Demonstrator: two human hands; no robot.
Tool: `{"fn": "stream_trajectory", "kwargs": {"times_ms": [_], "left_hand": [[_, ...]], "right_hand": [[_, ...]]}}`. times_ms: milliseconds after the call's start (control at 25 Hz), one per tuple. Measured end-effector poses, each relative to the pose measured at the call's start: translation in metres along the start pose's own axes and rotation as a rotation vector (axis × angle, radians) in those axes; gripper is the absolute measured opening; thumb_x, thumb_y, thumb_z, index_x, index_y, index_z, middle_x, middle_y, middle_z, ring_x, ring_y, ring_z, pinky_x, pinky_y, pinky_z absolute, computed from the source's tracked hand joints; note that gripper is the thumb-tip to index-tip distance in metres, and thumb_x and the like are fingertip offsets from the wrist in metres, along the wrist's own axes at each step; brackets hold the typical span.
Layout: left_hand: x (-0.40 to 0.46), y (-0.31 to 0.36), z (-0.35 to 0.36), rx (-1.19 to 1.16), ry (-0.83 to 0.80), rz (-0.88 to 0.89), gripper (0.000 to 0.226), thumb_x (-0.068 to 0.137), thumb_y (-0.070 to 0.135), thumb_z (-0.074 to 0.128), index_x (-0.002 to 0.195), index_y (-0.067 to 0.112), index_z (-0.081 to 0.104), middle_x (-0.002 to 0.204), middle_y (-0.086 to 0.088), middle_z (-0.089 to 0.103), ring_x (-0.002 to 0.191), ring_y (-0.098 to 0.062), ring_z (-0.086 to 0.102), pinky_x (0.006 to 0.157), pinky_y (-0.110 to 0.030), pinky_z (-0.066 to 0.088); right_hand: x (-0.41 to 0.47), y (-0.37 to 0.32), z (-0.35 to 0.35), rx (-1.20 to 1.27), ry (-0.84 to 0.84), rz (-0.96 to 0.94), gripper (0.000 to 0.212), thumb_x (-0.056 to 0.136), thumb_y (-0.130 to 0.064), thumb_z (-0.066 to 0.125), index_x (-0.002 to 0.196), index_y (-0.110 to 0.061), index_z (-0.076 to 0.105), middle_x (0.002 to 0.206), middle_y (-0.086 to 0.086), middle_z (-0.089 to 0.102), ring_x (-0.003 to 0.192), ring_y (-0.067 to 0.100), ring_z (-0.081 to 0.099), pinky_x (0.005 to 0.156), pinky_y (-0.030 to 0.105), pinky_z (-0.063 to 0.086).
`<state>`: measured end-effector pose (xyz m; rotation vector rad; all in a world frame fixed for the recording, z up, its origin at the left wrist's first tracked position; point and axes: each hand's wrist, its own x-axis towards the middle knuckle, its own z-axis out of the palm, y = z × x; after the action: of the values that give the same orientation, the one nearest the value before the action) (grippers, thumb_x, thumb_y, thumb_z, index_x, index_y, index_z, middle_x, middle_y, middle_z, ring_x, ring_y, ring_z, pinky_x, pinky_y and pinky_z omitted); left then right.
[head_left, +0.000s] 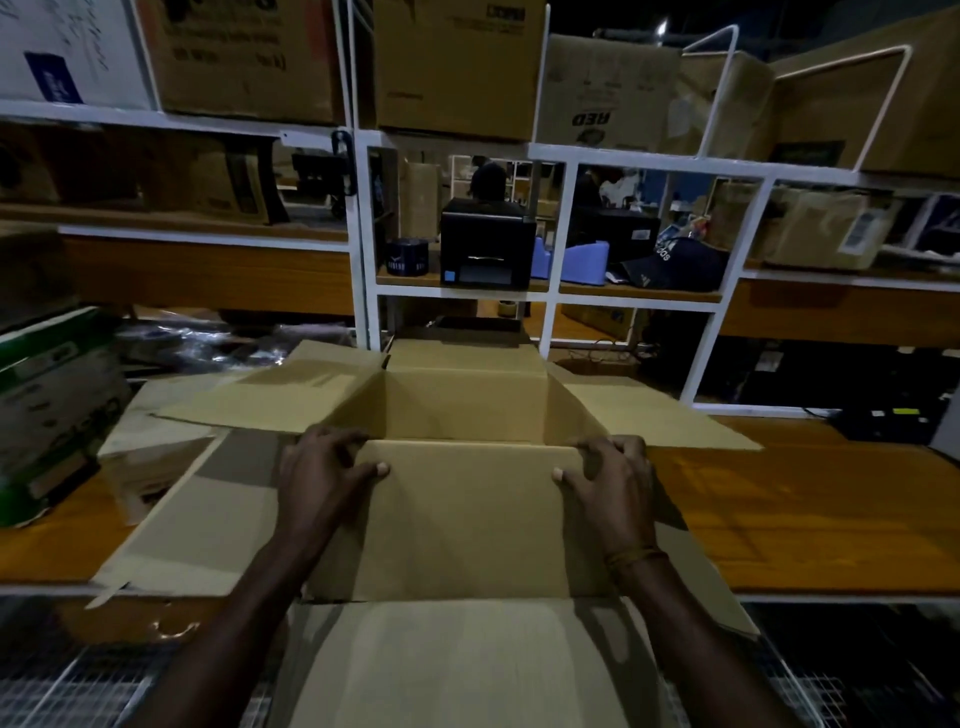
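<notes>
The one open brown cardboard box (467, 405) sits in front of me on the orange-brown wooden bench top (805, 509), its near side at the bench's front edge. It has four flaps: the left flap (291, 395), the right flap (649, 415) and the far flap (467, 356) are spread outward, and the near flap (467, 519) is the one I am holding. My left hand (327, 467) grips its left corner and my right hand (608, 473) grips its right corner, each with the thumb lying on the flap's face and the fingers curled over its free edge. A single brown thread band (634, 558) circles my right wrist. What I can see of the box's inside is bare cardboard. Under the box, to the left, lies one flat sheet of brown cardboard (197, 519), and at the bench's left end stands one green-and-white printed carton (47, 405). Behind the bench rises a white metal shelf frame (566, 234). On its middle shelf I count one black label printer (488, 244), one small dark printed cup (408, 257) to its left, one light blue plastic holder (587, 260) to its right, and one dark baseball cap (675, 262) beyond that. The top shelf carries at least four brown cartons (457, 62) and one white carton (67, 52), with two white wire dividers (711, 78) at the right.
</notes>
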<state>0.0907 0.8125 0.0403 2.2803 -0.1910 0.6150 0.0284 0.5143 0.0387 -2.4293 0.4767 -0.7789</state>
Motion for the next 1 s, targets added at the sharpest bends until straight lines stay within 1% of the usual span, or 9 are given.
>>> {"fn": "stream_trajectory", "kwargs": {"times_ms": [120,240,440,560,720,760,840,920,1000], "left_hand": [[0.024,0.017,-0.006,-0.014,-0.006,-0.017,0.032,0.074,0.031,0.082,0.105,0.029,0.074,0.11,-0.002,0.067,0.091,-0.014,0.058,0.081,-0.035,0.05],[0.038,0.023,-0.01,0.028,-0.12,-0.087,0.026,0.08,0.035,0.077,0.106,0.031,0.074,0.119,0.0,0.069,0.104,-0.019,0.063,0.087,-0.038,0.053],[-0.015,-0.007,0.007,0.08,-0.24,-0.207,0.02,0.076,0.038,0.081,0.095,0.033,0.076,0.106,0.003,0.074,0.093,-0.015,0.067,0.078,-0.026,0.05],[-0.047,-0.028,0.027,0.14,-0.355,-0.288,0.022,0.076,0.044,0.079,0.097,0.039,0.073,0.109,0.006,0.072,0.087,-0.014,0.068,0.081,-0.033,0.057],[-0.068,-0.03,0.04,0.344,-0.407,-0.299,0.037,0.077,0.059,0.071,0.112,0.049,0.065,0.124,0.005,0.066,0.114,-0.027,0.058,0.095,-0.045,0.049],[-0.071,-0.027,0.042,0.374,-0.406,-0.301,0.04,0.078,0.06,0.069,0.116,0.049,0.063,0.13,0.003,0.062,0.122,-0.031,0.052,0.101,-0.05,0.044],[-0.08,-0.017,0.049,0.401,-0.424,-0.291,0.047,0.083,0.06,0.064,0.128,0.048,0.056,0.143,0.0,0.049,0.138,-0.041,0.03,0.109,-0.062,0.028],[-0.094,-0.003,0.057,0.425,-0.448,-0.25,0.055,0.086,0.06,0.059,0.138,0.048,0.045,0.153,0.001,0.035,0.145,-0.042,0.011,0.108,-0.07,0.017],[-0.109,0.011,0.067,0.441,-0.468,-0.175,0.061,0.088,0.06,0.056,0.144,0.05,0.033,0.159,0.002,0.024,0.148,-0.037,0.005,0.107,-0.073,0.015]], "right_hand": [[0.019,-0.007,-0.002,0.083,0.039,0.023,0.037,0.076,-0.028,0.082,0.11,-0.032,0.068,0.125,0.004,0.046,0.117,0.024,0.044,0.096,0.043,0.048],[0.022,-0.008,-0.006,0.13,0.054,0.067,0.032,0.076,-0.029,0.081,0.105,-0.035,0.07,0.123,0.001,0.048,0.116,0.022,0.045,0.096,0.045,0.049],[-0.034,0.023,0.017,0.09,-0.082,0.12,0.028,0.08,-0.028,0.079,0.105,-0.037,0.07,0.123,-0.003,0.05,0.118,0.021,0.045,0.099,0.043,0.046],[-0.063,0.042,0.034,0.007,-0.175,0.188,0.027,0.082,-0.03,0.077,0.105,-0.041,0.068,0.124,-0.004,0.05,0.117,0.019,0.043,0.098,0.041,0.045],[-0.091,0.053,0.043,-0.065,-0.15,0.098,0.027,0.091,-0.035,0.064,0.116,-0.042,0.062,0.13,-0.004,0.049,0.123,0.02,0.039,0.102,0.043,0.041],[-0.096,0.051,0.045,-0.124,-0.155,0.076,0.029,0.094,-0.037,0.058,0.122,-0.042,0.059,0.136,-0.002,0.047,0.131,0.024,0.035,0.108,0.047,0.036],[-0.107,0.044,0.05,-0.267,-0.234,0.017,0.037,0.1,-0.041,0.043,0.137,-0.043,0.045,0.153,0.003,0.033,0.146,0.037,0.015,0.117,0.057,0.014],[-0.118,0.04,0.054,-0.347,-0.319,-0.086,0.045,0.103,-0.041,0.032,0.148,-0.045,0.026,0.163,0.005,0.012,0.149,0.04,-0.003,0.116,0.062,-0.003],[-0.127,0.04,0.06,-0.382,-0.393,-0.172,0.05,0.104,-0.041,0.026,0.151,-0.047,0.011,0.165,0.003,-0.004,0.149,0.037,-0.011,0.114,0.062,-0.01]]}}
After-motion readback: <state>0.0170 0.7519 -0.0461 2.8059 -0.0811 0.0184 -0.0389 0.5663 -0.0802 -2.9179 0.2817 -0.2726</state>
